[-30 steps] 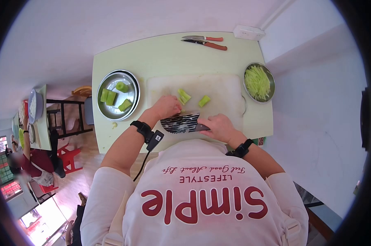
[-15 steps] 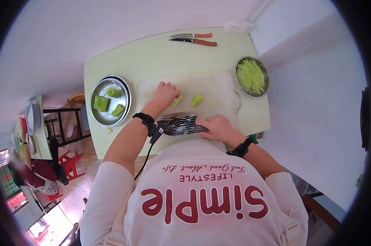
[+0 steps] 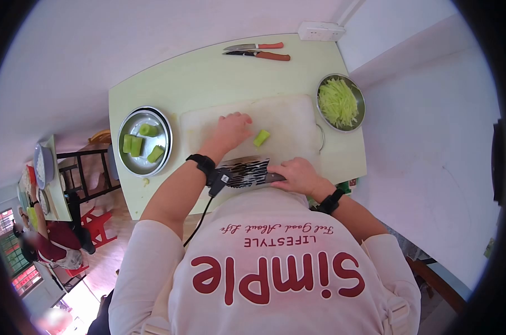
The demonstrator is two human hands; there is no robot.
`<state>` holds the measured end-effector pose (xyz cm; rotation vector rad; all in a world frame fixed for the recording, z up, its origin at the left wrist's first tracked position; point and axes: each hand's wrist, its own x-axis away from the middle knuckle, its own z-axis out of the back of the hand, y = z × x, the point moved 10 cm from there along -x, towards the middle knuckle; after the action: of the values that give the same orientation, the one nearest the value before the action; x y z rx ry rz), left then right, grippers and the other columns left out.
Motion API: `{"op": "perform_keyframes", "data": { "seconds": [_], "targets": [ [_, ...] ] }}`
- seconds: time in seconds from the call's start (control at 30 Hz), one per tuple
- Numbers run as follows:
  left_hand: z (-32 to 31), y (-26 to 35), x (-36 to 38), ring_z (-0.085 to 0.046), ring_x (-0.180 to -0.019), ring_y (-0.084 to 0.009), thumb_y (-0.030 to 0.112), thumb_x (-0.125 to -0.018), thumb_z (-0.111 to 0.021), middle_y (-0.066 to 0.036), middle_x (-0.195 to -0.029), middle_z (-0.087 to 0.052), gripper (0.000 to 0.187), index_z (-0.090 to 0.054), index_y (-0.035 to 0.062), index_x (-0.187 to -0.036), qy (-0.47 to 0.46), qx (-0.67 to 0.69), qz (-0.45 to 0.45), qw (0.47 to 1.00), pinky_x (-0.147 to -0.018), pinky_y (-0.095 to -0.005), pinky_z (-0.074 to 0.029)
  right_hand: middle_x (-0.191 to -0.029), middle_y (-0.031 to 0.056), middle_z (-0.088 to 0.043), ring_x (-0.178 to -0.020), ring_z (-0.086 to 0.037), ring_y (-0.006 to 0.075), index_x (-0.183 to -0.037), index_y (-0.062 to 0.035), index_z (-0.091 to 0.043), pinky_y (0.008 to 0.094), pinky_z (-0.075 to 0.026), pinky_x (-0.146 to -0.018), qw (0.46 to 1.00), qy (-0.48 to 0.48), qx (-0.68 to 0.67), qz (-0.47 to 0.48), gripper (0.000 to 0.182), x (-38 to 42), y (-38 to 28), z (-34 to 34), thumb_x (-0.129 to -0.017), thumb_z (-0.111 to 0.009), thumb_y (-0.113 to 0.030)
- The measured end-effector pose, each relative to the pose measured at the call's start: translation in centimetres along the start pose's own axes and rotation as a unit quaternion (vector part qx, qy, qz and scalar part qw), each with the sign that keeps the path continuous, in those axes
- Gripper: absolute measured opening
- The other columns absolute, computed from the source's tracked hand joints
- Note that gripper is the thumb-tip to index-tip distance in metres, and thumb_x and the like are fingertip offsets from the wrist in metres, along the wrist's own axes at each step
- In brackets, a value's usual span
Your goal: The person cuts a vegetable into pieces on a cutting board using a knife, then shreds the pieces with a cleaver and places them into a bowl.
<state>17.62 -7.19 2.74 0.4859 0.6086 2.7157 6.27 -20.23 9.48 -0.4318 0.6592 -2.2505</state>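
Note:
My right hand (image 3: 297, 174) grips the dark handle of a cleaver (image 3: 248, 173), whose broad blade has a black-and-silver pattern. The blade lies near the front edge of the white cutting board (image 3: 289, 114) and points left. Above the blade, my left hand (image 3: 233, 131) rests on the board with its fingers curled; whatever lies under them is hidden. A short chunk of green vegetable (image 3: 261, 138) sits on the board just right of my left hand, apart from it.
Several green chunks (image 3: 137, 146) lie in a steel bowl (image 3: 167, 139) at the left. Pale green shreds (image 3: 338, 103) fill a metal bowl (image 3: 363, 111) at the right. Two knives (image 3: 272, 56) lie at the back. Far left, a person (image 3: 57, 240) works at another table near a red stool (image 3: 98, 226).
My left hand has shifted slightly right over the board. The small green piece that showed by its fingers is hidden now. The cleaver has hardly moved; the whole view has shifted a little.

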Motion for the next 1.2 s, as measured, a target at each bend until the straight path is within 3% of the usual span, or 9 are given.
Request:
{"op": "perform_keyframes", "data": {
  "seconds": [0.07,0.27,0.4,0.5,0.57,0.77,0.93,1.1,1.2],
  "targets": [
    [-1.9,1.2,-0.6,-0.058,-0.099,-0.0263,0.026,-0.072,-0.072,-0.005,-0.101,-0.061,0.031,-0.061,0.0151,-0.098,-0.043,0.025,0.043,0.998,-0.086,-0.0432,-0.041,-0.067,0.0076,-0.060,-0.061,-0.059,0.0301,-0.104,-0.0173,-0.064,0.0406,-0.047,-0.058,1.000,-0.006,-0.005,0.003,0.038,0.3,0.4,-0.6,-0.074,-0.071,-0.038],
    [-5.5,3.8,-1.6,-0.059,-0.101,-0.0306,0.024,-0.073,-0.070,-0.011,-0.103,-0.062,0.039,-0.058,0.0132,-0.109,-0.089,0.002,-0.037,0.995,-0.087,-0.0436,-0.045,-0.069,0.0090,-0.061,-0.063,-0.060,0.0309,-0.107,-0.0153,-0.063,0.0406,-0.048,-0.060,0.999,-0.030,-0.027,-0.010,0.040,0.8,0.7,-0.9,-0.074,-0.072,-0.037],
    [-2.1,0.0,-1.3,-0.063,-0.086,-0.0255,0.016,-0.074,-0.069,-0.012,-0.097,-0.064,0.035,-0.058,0.0109,-0.107,0.027,0.167,0.030,0.985,-0.077,-0.0360,-0.051,-0.080,0.0121,-0.066,-0.071,-0.064,0.0309,-0.111,-0.0137,-0.063,0.0378,-0.051,-0.067,0.993,-0.023,-0.097,-0.066,0.041,1.1,1.7,-1.8,-0.076,-0.072,-0.034],
    [2.4,-6.1,1.7,-0.063,-0.074,-0.0167,0.014,-0.076,-0.069,-0.009,-0.087,-0.066,0.033,-0.059,0.0073,-0.107,0.144,0.323,0.139,0.925,-0.066,-0.0295,-0.052,-0.088,0.0147,-0.068,-0.077,-0.066,0.0311,-0.112,-0.0121,-0.063,0.0359,-0.053,-0.071,0.987,-0.028,-0.122,-0.100,0.040,0.8,1.3,-1.8,-0.078,-0.071,-0.034],
    [3.4,-11.4,4.9,-0.064,-0.073,-0.0169,0.018,-0.077,-0.070,-0.009,-0.085,-0.065,0.034,-0.059,0.0075,-0.108,0.227,0.384,0.192,0.874,-0.065,-0.0300,-0.052,-0.088,0.0142,-0.068,-0.077,-0.066,0.0311,-0.112,-0.0126,-0.063,0.0369,-0.052,-0.070,0.983,-0.023,-0.136,-0.121,0.041,0.6,1.4,-2.5,-0.079,-0.070,-0.036],
    [-0.8,-20.9,13.6,-0.063,-0.072,-0.0157,0.020,-0.077,-0.072,-0.009,-0.083,-0.065,0.040,-0.058,0.0008,-0.109,0.300,0.420,0.299,0.802,-0.065,-0.0290,-0.052,-0.082,0.0119,-0.068,-0.072,-0.064,0.0237,-0.111,-0.0096,-0.065,0.0334,-0.050,-0.068,0.939,-0.006,-0.269,-0.215,0.039,-0.8,2.4,-4.5,-0.082,-0.069,-0.035],
    [-3.3,-18.4,15.6,-0.063,-0.070,-0.0159,0.022,-0.077,-0.072,-0.008,-0.082,-0.065,0.037,-0.060,0.0024,-0.106,0.246,0.413,0.335,0.810,-0.066,-0.0286,-0.052,-0.077,0.0083,-0.066,-0.064,-0.059,0.0155,-0.110,-0.0058,-0.065,0.0295,-0.047,-0.063,0.920,-0.005,-0.296,-0.257,0.037,-1.4,2.5,-4.7,-0.084,-0.068,-0.032],
    [-4.2,-16.3,14.8,-0.063,-0.069,-0.0154,0.020,-0.078,-0.069,-0.007,-0.082,-0.066,0.032,-0.061,0.0037,-0.105,0.230,0.406,0.313,0.827,-0.065,-0.0280,-0.051,-0.064,0.0002,-0.055,-0.052,-0.048,0.0061,-0.113,-0.0031,-0.063,0.0228,-0.038,-0.045,0.842,0.004,-0.441,-0.311,0.038,-0.6,4.3,-6.3,-0.088,-0.065,-0.033],
    [-4.3,-15.8,14.5,-0.063,-0.068,-0.0147,0.018,-0.079,-0.066,-0.006,-0.082,-0.066,0.028,-0.062,0.0043,-0.104,0.217,0.426,0.307,0.823,-0.065,-0.0275,-0.051,-0.059,-0.0012,-0.051,-0.048,-0.045,0.0063,-0.113,-0.0028,-0.062,0.0213,-0.035,-0.041,0.807,0.017,-0.489,-0.329,0.037,-0.1,5.2,-6.2,-0.090,-0.064,-0.032]
  ]
}}
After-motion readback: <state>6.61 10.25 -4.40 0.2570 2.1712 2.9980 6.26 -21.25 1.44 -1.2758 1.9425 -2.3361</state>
